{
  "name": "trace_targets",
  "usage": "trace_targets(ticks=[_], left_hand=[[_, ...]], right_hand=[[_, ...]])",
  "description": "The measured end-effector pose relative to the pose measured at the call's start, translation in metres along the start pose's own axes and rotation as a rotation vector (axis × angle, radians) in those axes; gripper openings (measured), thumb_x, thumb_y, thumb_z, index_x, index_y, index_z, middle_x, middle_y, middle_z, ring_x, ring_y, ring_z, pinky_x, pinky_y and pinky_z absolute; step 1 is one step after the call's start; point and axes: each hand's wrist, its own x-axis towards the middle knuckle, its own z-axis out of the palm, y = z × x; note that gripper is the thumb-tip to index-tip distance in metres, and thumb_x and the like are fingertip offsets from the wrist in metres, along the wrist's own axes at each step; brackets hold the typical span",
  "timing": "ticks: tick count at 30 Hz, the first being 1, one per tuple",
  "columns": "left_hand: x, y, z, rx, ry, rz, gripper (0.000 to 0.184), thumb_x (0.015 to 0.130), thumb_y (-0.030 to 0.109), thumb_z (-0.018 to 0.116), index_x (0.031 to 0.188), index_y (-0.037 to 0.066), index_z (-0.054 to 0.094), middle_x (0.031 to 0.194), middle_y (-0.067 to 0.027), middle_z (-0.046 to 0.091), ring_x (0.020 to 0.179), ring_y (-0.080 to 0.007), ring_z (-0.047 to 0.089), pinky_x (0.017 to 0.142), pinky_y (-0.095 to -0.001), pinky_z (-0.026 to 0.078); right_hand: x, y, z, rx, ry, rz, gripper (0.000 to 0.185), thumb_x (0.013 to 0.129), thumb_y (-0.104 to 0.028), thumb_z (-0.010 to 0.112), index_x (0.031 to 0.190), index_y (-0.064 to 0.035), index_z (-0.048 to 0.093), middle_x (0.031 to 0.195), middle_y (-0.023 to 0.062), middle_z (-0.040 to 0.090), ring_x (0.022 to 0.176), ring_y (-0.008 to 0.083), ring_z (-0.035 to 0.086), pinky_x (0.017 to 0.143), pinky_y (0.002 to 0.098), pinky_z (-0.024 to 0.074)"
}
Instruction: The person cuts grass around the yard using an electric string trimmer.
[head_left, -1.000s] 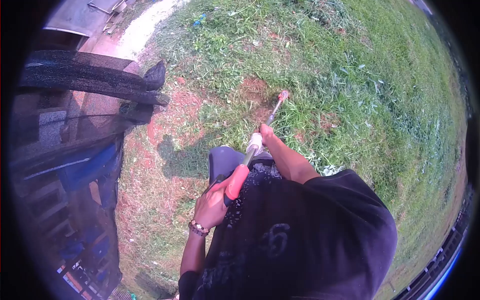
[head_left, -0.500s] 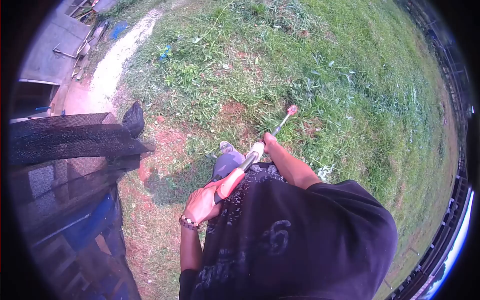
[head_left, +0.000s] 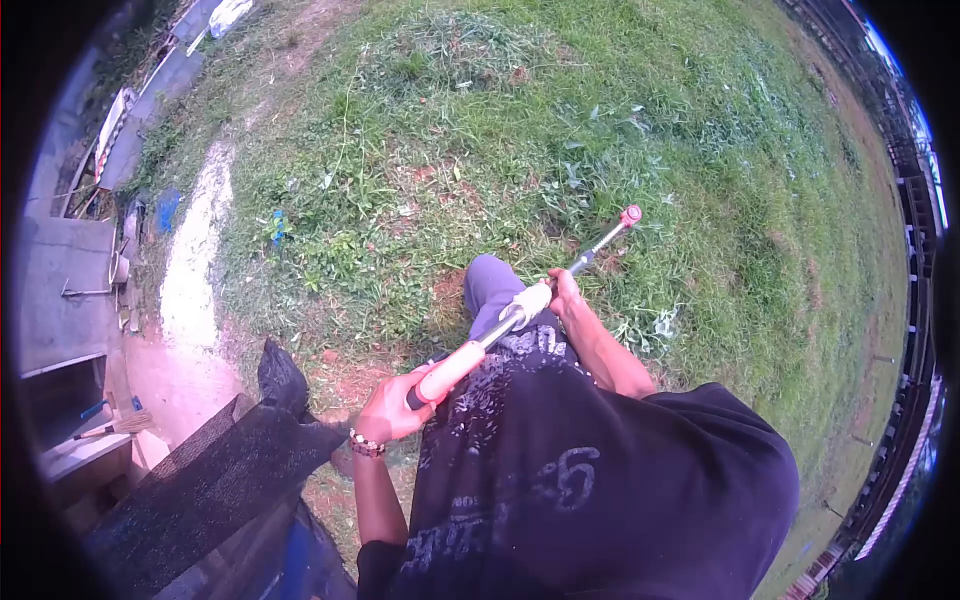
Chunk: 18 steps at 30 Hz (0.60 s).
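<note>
A long grass trimmer (head_left: 497, 333) slants across the front of my body, with a red-orange rear housing, a grey shaft and a small red head. My left hand (head_left: 393, 405), wearing a beaded bracelet (head_left: 367, 445), is closed around its rear end. Farther up the shaft, my right hand (head_left: 565, 290) is wrapped round it, just beyond a white wrapping (head_left: 530, 301). The trimmer head (head_left: 630, 215) hangs over the grass (head_left: 700, 240) ahead and to the right. Part of each hand's grip is hidden from view.
Dark netting (head_left: 220, 480) hangs over a structure close on my left. Beyond it are a pale path (head_left: 195, 270), a grey sheet (head_left: 65, 290) and a brush (head_left: 125, 423). A blue scrap (head_left: 278, 226) lies in the grass. A dark fence (head_left: 915, 270) curves along the far right.
The view has swung, and the netting sits lower. The trimmer head appears farther right in view. My bent leg has come forward, and its shoe no longer shows. Both hands keep their hold.
</note>
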Motion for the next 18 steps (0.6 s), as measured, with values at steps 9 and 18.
trace_targets(ticks=[9, 18], left_hand=[[0.187, 0.03, -0.182, 0.239, 0.043, 0.031, 0.035, 0.073, 0.011, 0.065, 0.107, 0.01, 0.07, 0.114, -0.0104, 0.068, 0.096, -0.0346, 0.067, 0.083, -0.0386, 0.053], [0.354, 0.16, -0.365, 0.58, -0.069, 0.211, 0.035, 0.071, 0.023, 0.074, 0.105, 0.015, 0.074, 0.096, -0.015, 0.071, 0.084, -0.0346, 0.068, 0.074, -0.0407, 0.054]], right_hand=[[0.062, -0.069, 0.144, 0.602, -0.006, 0.0, 0.022, 0.085, -0.01, 0.053, 0.065, -0.0082, 0.043, 0.056, 0.0039, 0.048, 0.052, 0.0185, 0.056, 0.053, 0.0268, 0.0563], [0.082, -0.171, 0.285, 0.747, 0.026, 0.045, 0.034, 0.094, -0.022, 0.047, 0.064, -0.0177, 0.033, 0.048, -0.004, 0.031, 0.039, 0.0135, 0.034, 0.04, 0.0309, 0.0319]])
